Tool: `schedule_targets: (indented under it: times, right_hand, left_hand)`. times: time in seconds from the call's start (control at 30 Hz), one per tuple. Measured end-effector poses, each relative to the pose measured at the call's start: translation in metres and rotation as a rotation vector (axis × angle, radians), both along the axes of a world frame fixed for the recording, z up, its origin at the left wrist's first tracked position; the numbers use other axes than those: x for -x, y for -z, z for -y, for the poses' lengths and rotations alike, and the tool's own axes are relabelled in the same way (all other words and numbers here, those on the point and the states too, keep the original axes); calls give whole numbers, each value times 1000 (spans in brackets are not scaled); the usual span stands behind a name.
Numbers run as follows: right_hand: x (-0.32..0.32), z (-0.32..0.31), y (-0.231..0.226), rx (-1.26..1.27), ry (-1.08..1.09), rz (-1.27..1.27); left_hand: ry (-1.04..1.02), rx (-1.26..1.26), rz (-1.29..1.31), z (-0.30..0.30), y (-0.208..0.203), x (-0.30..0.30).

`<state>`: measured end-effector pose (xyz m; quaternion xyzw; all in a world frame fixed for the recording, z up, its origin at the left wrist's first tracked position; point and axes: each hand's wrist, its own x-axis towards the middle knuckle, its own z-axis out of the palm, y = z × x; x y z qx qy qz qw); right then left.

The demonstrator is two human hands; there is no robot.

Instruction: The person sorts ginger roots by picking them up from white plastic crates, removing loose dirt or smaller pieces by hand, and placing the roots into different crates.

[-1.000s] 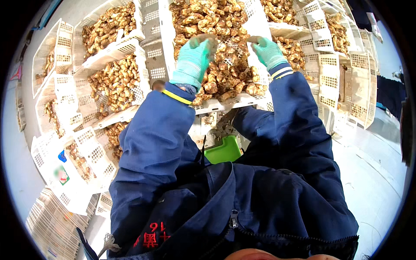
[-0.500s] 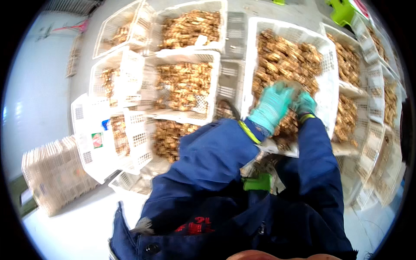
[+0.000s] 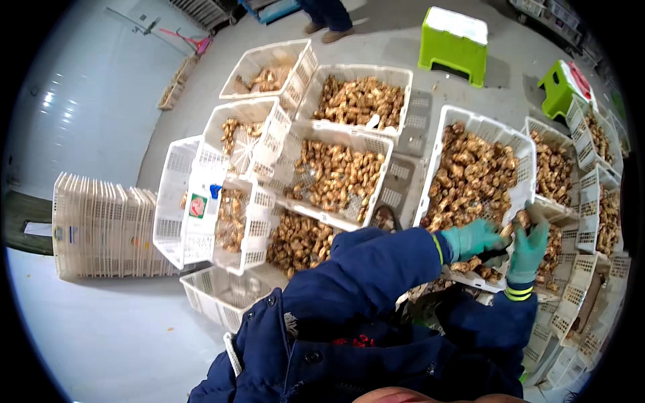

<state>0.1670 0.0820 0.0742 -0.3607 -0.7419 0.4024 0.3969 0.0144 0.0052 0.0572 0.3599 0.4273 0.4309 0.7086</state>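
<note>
Both my hands wear teal gloves and work over the near end of a large white crate (image 3: 438,144) of knobbly brown ginger-like roots (image 3: 474,171). My right hand (image 3: 528,252), at the crate's near right corner, closes on one ginger-like root (image 3: 523,218) between thumb and fingers. My left hand (image 3: 474,240) reaches in from the left, its fingers curled and slightly blurred close to the right hand. A dark shape shows between the two hands; I cannot make out what it is. More roots (image 3: 476,269) lie below my left hand.
Several white crates of roots stand to the left (image 3: 386,144) and right (image 3: 568,151). A stack of crates (image 3: 107,228) lies at far left. Green stools (image 3: 453,57) stand beyond, and another person's legs (image 3: 327,17) show at the top.
My view has swung, so the crates appear lower and farther right. My hands have moved from the roots mid-crate to its near right corner, and a root now shows in my right hand.
</note>
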Motion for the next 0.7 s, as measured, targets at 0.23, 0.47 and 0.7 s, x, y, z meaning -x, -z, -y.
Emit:
schedule_targets:
  times: [0.23,0.47,0.7]
  right_hand:
    - [17,-11,57,318,-202,-238]
    - [-5,-18,90,593,-385,-242]
    - [-4,-20,84,402,-163,-267]
  left_hand:
    - [-220,260,424,14,19,18]
    - [-157,59,679,12,25,7]
    - [-24,264,509,6,5,8]
